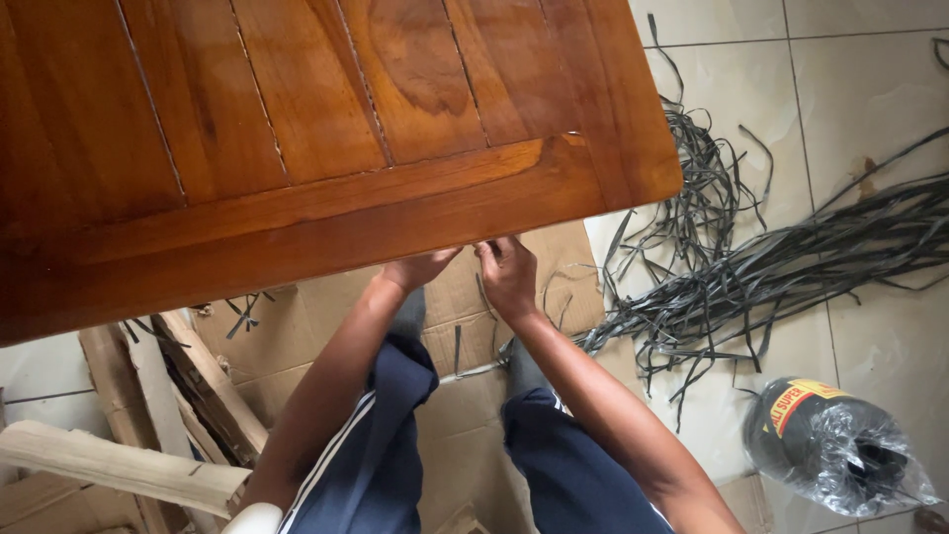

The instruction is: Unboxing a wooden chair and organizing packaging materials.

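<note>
Reaching under one wooden tabletop (297,148): two hands (left hand (420,267), right hand (509,277)).

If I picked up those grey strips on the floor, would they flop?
Probably yes: the grey strips are thin and lie curled and tangled on the tiles, so they would likely droop. They look light, and a handful may drag others along.

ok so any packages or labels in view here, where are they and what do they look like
Plastic-wrapped dark roll: on the tiled floor, lower right; black bundle in clear crinkled film.
Label: on the roll's upper left side; red and yellow band.
Flattened cardboard: under the person's legs; plain brown, no visible print.
</note>
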